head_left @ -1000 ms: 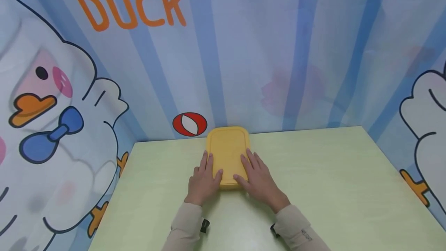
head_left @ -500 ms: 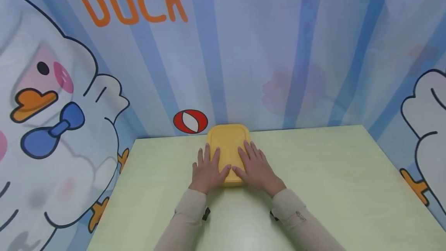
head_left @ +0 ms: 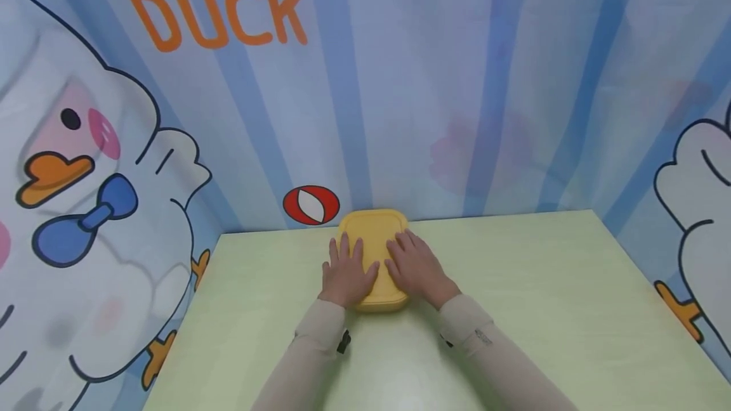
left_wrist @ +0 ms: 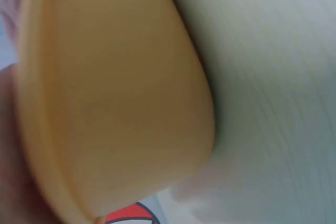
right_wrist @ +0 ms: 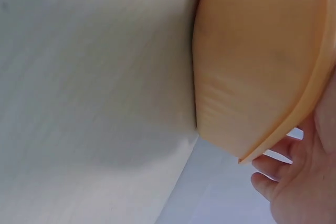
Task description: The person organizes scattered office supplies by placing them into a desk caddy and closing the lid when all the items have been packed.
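A yellow rectangular container (head_left: 375, 243) with a rounded lid lies flat on the table, its far end at the backdrop. My left hand (head_left: 347, 276) rests on the left part of the lid, fingers spread and fairly straight, thumb pointing inward. On the right part of the lid lies my right hand (head_left: 419, 269), its fingers close together and loosely extended. The left wrist view shows the container's smooth side wall (left_wrist: 126, 87), with part of the hand above the lid rim. In the right wrist view, fingers reach past the lid edge (right_wrist: 294, 121).
The pale green table (head_left: 531, 297) extends to both sides of the container. A blue striped backdrop (head_left: 411, 81) with printed ducks and a red ball (head_left: 296, 206) stands right behind the table's back edge.
Both hands have shifted forward and inward over the lid. The left fingers have spread and the right fingers have drawn closer together. The container has stayed in about the same place.
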The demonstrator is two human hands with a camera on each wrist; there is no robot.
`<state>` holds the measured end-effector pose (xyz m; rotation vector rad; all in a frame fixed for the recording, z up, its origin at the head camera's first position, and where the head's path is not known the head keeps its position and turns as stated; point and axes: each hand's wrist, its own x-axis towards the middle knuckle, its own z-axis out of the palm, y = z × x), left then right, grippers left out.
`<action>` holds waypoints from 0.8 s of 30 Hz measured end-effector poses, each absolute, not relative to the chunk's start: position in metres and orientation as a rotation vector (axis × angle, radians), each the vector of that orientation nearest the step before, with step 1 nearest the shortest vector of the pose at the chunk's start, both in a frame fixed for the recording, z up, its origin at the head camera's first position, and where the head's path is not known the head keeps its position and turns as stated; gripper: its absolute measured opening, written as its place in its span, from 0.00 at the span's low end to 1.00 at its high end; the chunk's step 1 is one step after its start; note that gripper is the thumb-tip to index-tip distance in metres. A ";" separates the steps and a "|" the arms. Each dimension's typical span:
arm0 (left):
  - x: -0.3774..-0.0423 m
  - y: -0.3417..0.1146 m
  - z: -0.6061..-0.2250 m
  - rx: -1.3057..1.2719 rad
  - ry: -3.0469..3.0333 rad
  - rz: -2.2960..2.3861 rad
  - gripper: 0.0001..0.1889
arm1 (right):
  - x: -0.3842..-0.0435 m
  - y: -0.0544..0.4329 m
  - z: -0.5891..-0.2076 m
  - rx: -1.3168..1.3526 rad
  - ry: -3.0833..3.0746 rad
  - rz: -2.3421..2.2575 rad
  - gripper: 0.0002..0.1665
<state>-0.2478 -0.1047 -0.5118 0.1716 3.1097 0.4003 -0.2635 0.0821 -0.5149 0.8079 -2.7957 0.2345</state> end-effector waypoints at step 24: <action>-0.276 -0.105 -0.520 0.214 3.116 0.354 0.41 | -0.297 0.082 -0.526 0.791 -2.782 0.248 0.28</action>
